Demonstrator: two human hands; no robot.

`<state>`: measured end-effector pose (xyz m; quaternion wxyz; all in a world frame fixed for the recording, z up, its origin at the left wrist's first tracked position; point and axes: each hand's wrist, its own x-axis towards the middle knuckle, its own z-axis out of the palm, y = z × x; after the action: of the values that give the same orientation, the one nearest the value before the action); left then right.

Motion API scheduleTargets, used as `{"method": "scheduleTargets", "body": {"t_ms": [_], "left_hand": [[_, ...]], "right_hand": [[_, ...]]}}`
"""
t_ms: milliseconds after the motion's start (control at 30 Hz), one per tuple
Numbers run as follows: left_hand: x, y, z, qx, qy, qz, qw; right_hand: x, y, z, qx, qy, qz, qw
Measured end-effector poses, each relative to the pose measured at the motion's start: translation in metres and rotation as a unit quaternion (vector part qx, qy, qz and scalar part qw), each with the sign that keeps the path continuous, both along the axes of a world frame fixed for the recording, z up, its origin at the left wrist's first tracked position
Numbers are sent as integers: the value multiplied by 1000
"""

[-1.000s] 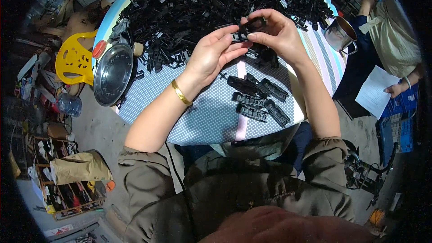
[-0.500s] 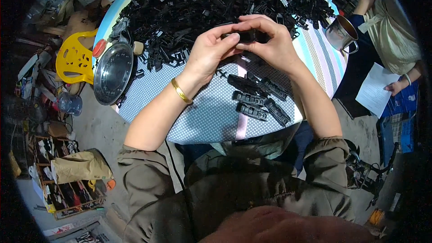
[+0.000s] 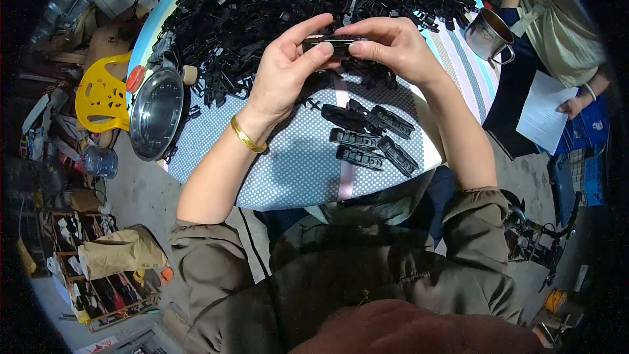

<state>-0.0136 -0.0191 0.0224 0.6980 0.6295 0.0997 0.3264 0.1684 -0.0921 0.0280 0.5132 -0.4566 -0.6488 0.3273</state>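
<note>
Between my two hands is an oblong black plastic part (image 3: 335,44), held level over the table. My left hand (image 3: 283,69) grips its left end, thumb on the near side and fingers behind. At its right end, the thumb and fingers of my right hand (image 3: 401,49) pinch it. The fingertips on the far side are partly hidden. Nearer to me, several similar black plastic parts (image 3: 360,139) lie in a small group on the patterned tablecloth (image 3: 282,177). A large heap of loose black parts (image 3: 262,10) covers the far side of the table.
A round steel bowl (image 3: 157,115) stands at the table's left edge, beside a red lid (image 3: 135,79). The steel mug (image 3: 489,34) is at the right edge. A yellow plastic chair (image 3: 103,97) is at left. On the right, another person's hand (image 3: 576,106) holds a paper sheet (image 3: 544,115).
My fingers have spread apart somewhat, and the black part now shows lengthwise between both thumbs. The whole view has shifted slightly. The group of parts on the cloth looks the same.
</note>
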Motion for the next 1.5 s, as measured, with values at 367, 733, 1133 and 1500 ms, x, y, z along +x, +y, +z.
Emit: {"method": "scheduleTargets", "body": {"t_ms": [367,733,1133,1500], "left_hand": [[7,-23,-13,416,149,-117,889],[52,-4,-16,685,103,41,720],[43,3,-6,168,131,181,960],[17,5,-6,-190,39,66,979]], "right_hand": [[43,-16,2,-105,-487,-125,858],[54,-2,-2,-8,-300,-201,933],[39,10,-6,134,-89,-185,969],[0,6,-7,273,-302,-154,900]]}}
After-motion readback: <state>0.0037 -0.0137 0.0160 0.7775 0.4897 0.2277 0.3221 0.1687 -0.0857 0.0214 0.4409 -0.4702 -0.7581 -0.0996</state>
